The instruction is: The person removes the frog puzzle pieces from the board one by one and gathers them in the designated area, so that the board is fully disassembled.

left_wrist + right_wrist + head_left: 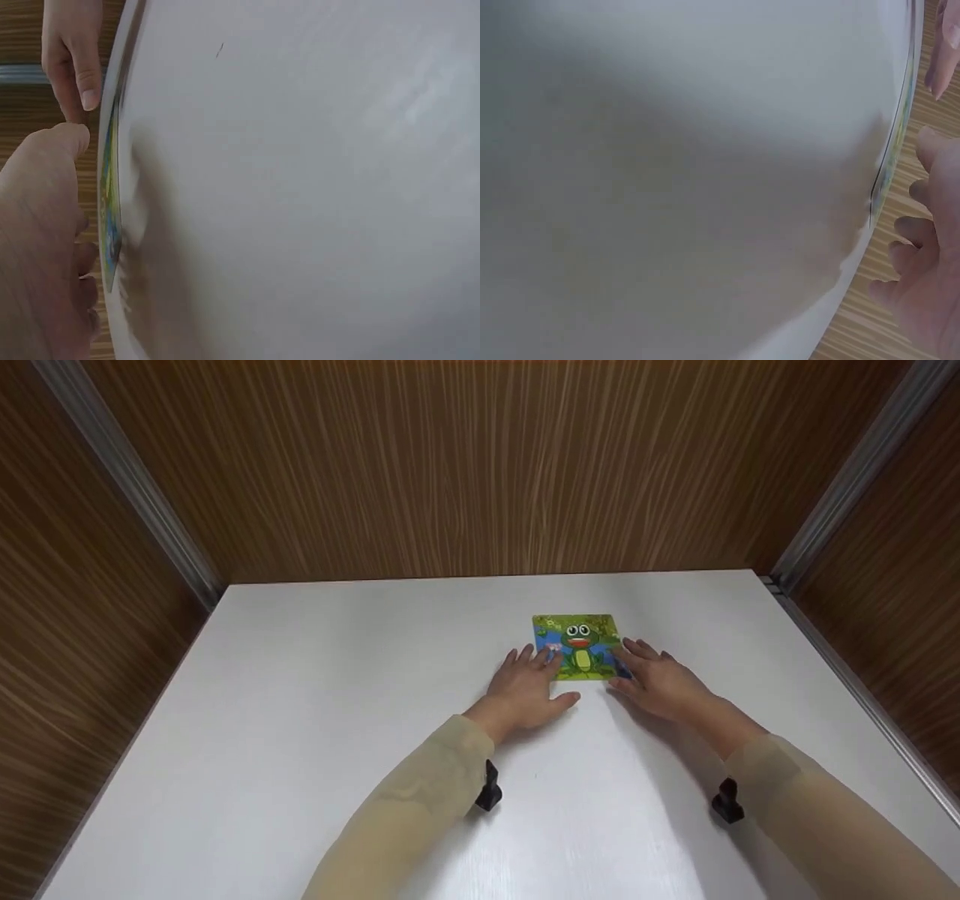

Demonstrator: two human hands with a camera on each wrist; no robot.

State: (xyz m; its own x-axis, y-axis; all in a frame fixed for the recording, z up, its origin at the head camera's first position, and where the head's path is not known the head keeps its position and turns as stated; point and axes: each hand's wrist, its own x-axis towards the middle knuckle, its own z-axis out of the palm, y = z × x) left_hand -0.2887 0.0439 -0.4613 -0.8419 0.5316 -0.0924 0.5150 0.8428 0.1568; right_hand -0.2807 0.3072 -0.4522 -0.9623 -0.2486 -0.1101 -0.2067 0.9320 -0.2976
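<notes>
A flat square frog picture (581,639) with green and blue colours lies towards the back right of the white table. My left hand (525,690) is over its lower left corner, fingers spread forward and thumb pointing right. At the lower right corner, my right hand (656,682) reaches in with its fingers extended, covering part of that edge. Seen edge-on in the left wrist view, the picture (110,202) appears as a thin strip beside the left hand (37,240). In the right wrist view, the right hand (930,255) has loosely bent fingers, with nothing visibly gripped.
The white tabletop (300,697) spreads to the left and in front. A wood-grain panel (480,472) stands behind it, with more panels and metal posts (135,487) at the sides. Small black clips (489,787) sit at both sleeves.
</notes>
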